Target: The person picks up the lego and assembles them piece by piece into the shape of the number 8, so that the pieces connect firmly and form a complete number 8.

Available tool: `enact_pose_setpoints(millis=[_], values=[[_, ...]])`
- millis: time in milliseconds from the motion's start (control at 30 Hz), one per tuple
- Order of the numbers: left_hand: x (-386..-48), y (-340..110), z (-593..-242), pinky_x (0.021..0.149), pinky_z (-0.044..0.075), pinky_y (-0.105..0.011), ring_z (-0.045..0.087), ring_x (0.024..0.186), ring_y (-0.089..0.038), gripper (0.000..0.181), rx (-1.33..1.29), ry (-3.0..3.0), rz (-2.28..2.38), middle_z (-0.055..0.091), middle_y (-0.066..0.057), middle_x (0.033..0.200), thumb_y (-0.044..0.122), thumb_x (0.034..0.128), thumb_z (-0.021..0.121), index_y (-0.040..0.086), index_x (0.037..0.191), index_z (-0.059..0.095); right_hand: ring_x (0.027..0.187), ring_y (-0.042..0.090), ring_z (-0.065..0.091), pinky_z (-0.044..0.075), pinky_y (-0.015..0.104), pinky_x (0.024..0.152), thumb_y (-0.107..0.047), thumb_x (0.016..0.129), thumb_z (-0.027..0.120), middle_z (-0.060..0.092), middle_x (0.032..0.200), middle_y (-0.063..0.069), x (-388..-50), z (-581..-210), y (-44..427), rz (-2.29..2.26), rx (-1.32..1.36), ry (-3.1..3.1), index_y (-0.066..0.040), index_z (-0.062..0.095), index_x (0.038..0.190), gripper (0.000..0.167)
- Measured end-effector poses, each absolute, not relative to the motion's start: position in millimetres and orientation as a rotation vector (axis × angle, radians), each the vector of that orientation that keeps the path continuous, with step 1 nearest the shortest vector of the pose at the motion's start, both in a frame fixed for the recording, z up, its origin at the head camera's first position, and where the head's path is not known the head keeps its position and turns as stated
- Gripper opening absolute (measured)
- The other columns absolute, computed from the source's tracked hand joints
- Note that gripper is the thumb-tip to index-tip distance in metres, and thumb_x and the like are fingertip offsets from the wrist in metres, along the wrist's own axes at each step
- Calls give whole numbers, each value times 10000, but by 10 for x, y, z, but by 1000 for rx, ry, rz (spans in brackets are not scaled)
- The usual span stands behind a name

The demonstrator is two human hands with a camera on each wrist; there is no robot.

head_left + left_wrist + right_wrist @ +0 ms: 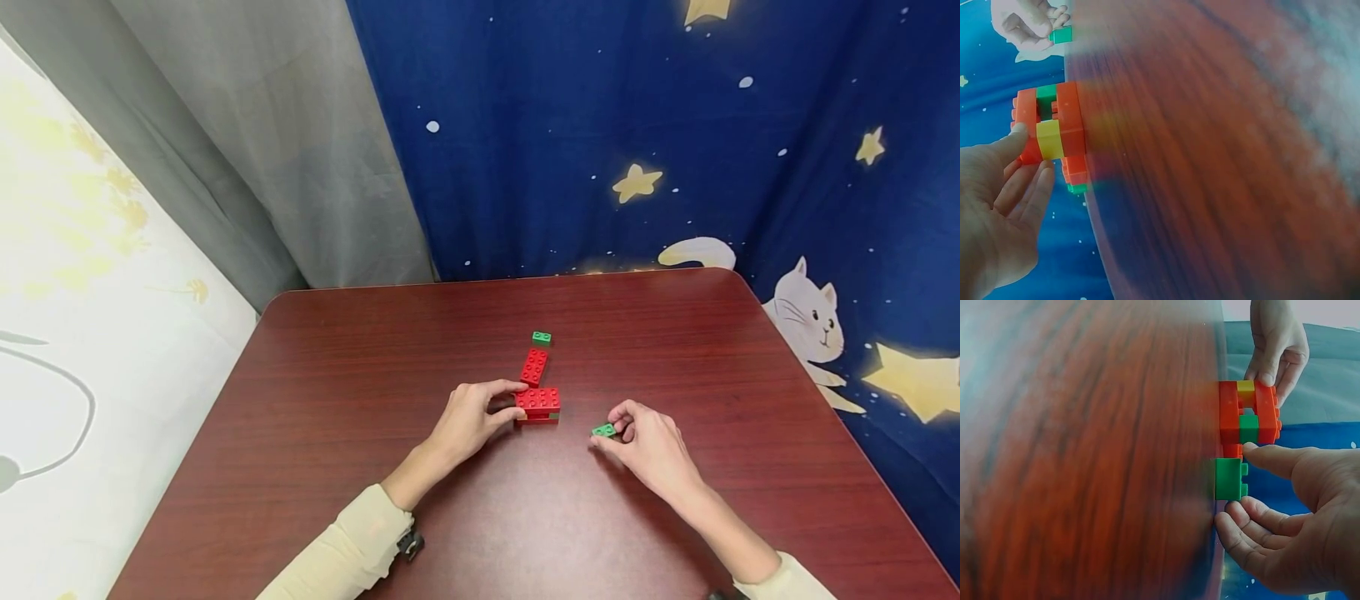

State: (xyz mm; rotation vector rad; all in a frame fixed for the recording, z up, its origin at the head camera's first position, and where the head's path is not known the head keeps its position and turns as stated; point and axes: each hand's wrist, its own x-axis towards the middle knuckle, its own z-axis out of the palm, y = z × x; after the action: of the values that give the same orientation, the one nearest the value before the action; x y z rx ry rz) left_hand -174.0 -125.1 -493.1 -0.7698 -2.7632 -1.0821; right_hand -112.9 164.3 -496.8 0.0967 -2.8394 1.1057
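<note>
My left hand grips the left end of a small stack of toy building bricks, thumb in front and fingers behind. In the left wrist view, the stack has a red brick at the bottom and another on top. Between these sit a yellow brick and a green brick, with a gap between them. To the right of the stack, my right hand has thumb and fingers around a small green two-stud brick, low over the table. Its studs face up in the head view.
Just behind the stack lies a loose red brick, set at a slant. Farther back is another green two-stud brick. Everything is on a dark red wooden table, with a blue star-patterned curtain beyond its far edge.
</note>
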Motion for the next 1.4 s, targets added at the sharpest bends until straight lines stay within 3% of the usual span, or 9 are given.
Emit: enact_pose_setpoints(millis=[700,1133,1400], values=[[-1727,-1260,-4930,717,500,-264,615,776,-114,378,-775,-2746,-1091,797,32,1113,300,905,870,218,1266,791,731,98,640,525,279,660,-109,830,901,701,835,8,-1140,-4988,1635,1172,155,-2833,-75,756,1026,246],[-1736,-1257,-4943,655,446,-251,595,737,-156,394,-779,-2749,-1096,795,27,1123,300,901,872,212,1276,787,796,161,723,598,300,733,8,814,807,734,959,26,-1196,-4925,1635,1260,215,-2727,-38,759,1085,279],[-1744,-1256,-4944,733,506,-263,638,795,-114,382,-764,-2756,-1082,796,35,1117,308,901,872,223,1265,792,779,140,743,591,235,713,50,800,760,762,1012,101,-1300,-4820,1613,1423,237,-2666,0,737,1118,323]])
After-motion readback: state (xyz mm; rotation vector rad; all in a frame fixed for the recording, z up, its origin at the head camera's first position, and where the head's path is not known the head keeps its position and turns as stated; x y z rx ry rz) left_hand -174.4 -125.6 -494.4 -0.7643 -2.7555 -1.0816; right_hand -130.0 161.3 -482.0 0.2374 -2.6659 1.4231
